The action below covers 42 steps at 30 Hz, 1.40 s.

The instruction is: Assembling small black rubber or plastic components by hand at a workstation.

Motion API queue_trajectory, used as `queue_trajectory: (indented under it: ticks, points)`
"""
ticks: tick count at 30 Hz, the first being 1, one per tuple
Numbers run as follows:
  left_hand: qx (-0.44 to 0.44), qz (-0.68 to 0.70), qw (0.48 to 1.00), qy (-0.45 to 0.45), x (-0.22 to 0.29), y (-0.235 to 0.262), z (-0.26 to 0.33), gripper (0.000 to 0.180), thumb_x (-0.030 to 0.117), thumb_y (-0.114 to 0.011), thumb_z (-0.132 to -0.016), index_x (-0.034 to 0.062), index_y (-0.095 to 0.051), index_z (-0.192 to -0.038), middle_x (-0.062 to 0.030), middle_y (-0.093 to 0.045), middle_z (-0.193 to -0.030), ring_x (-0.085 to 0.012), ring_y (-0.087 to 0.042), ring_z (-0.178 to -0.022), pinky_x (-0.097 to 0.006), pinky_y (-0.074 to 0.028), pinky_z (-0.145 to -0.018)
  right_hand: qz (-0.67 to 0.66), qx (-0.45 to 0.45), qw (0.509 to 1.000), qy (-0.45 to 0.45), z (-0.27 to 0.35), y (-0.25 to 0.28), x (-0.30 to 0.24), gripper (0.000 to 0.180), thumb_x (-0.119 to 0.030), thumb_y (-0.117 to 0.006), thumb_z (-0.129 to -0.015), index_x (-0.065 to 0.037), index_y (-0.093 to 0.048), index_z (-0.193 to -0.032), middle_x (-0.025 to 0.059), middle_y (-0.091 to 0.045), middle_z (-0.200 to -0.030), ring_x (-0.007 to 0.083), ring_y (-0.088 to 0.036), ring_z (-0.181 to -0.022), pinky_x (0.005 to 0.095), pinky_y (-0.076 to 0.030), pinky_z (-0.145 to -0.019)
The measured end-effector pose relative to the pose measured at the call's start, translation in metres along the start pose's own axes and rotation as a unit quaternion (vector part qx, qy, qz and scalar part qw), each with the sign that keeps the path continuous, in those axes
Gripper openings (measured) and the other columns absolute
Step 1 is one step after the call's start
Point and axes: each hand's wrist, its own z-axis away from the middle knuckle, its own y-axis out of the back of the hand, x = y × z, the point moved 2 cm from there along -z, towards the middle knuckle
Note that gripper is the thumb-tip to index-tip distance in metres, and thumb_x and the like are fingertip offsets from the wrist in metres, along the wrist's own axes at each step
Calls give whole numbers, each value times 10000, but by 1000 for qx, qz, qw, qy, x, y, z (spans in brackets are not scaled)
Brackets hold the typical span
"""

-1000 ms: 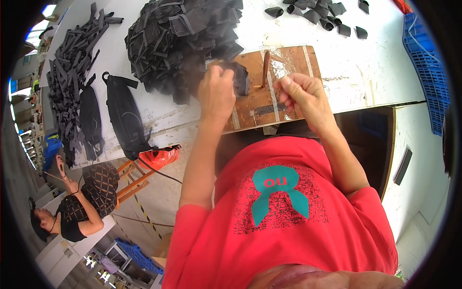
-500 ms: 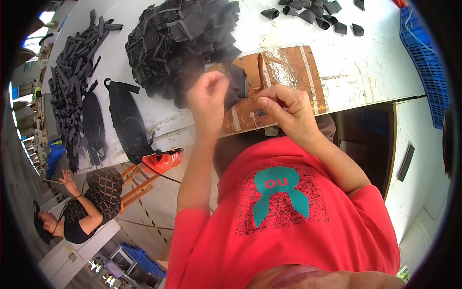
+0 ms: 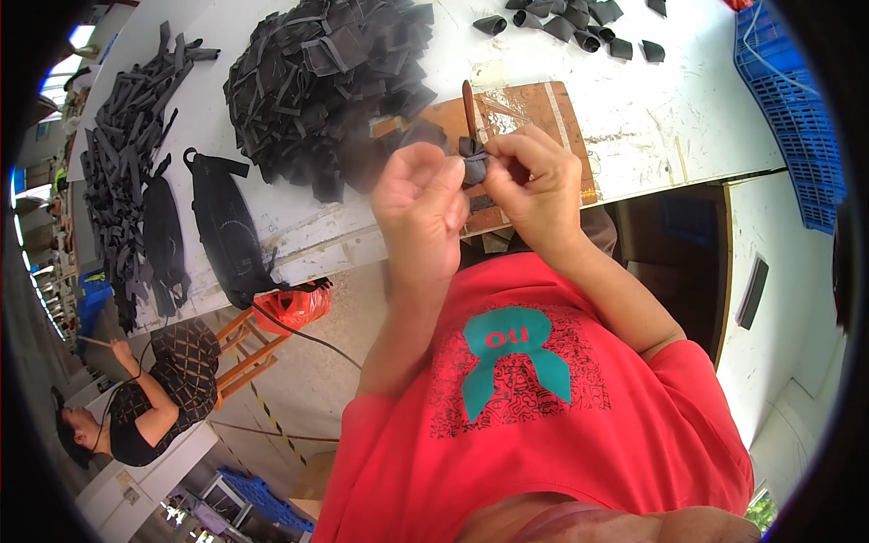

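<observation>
**Small black strap piece worked between both hands**

Above the near edge of the white table (image 3: pixel 634 136), a small black strap piece (image 3: pixel 474 167) is held up between both hands, just in front of the wooden board (image 3: pixel 534 109). The left hand (image 3: pixel 421 204) is curled, its fingertips closed on the piece's left side; the right hand (image 3: pixel 539 185) is pinched on the right side, thumb and forefinger pressed together. A thin dark tool or strip (image 3: pixel 468 109) is seen standing up just behind the piece, though whether it is gripped cannot be told.

Judged from this grip, the folding or shaping of the piece is under way and not yet finished. For the next move, a firm pinch would be needed so that the fold is kept from springing open, and the piece would have to be steadied by one hand while it is adjusted by the other.

Behind the board lies a large heap of black strips (image 3: pixel 326 81); a few rolled black pieces (image 3: pixel 570 23) are scattered farther back.
</observation>
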Motion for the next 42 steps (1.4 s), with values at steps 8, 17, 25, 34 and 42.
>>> queue_trajectory:
  ticks: [8,17,25,34,42]
  points:
    - [-56,-113,991,-36,14,-12,11,186,-89,-501,-769,-27,-503,-945,-51,-568,-805,-30,-449,-485,-151,-337,-402,-642,-160,638,-393,0,2,0,66,-95,-597,-789,-34,-573,-784,-53,-433,-578,26,-295,-476,171,-243,-416]
    - [-350,464,774,253,47,-30,-10,165,-15,-374,-858,5,-464,-994,-72,-505,-689,-23,-328,-343,-177,-218,-296,-355,-259,885,-153,-52,29,-63,286,-315,-544,-847,-81,-518,-685,-67,-392,-562,20,-303,-499,172,-222,-435]
    - [-190,238,935,181,18,-6,-29,137,71,-531,-840,28,-525,-970,-72,-584,-815,-34,-415,-443,-156,-308,-381,-368,-321,855,-175,-63,6,-2,365,-355,-524,-857,-34,-558,-686,-29,-428,-521,38,-367,-477,189,-267,-415]
    - [-165,-243,913,-282,48,-34,-37,257,-10,-569,-774,-17,-537,-1029,-90,-588,-887,-136,-545,-817,-243,-413,-742,-107,-44,989,98,-52,29,-29,303,-276,-644,-757,-18,-582,-903,70,-536,-707,126,-520,-638,241,-429,-535]
    - [-185,157,961,-130,35,-15,-37,158,72,-481,-856,32,-570,-981,-116,-570,-974,-222,-527,-934,-374,-401,-871,-89,-76,990,78,-53,25,-50,186,-117,-708,-692,-13,-587,-788,24,-554,-732,88,-516,-641,206,-411,-542]
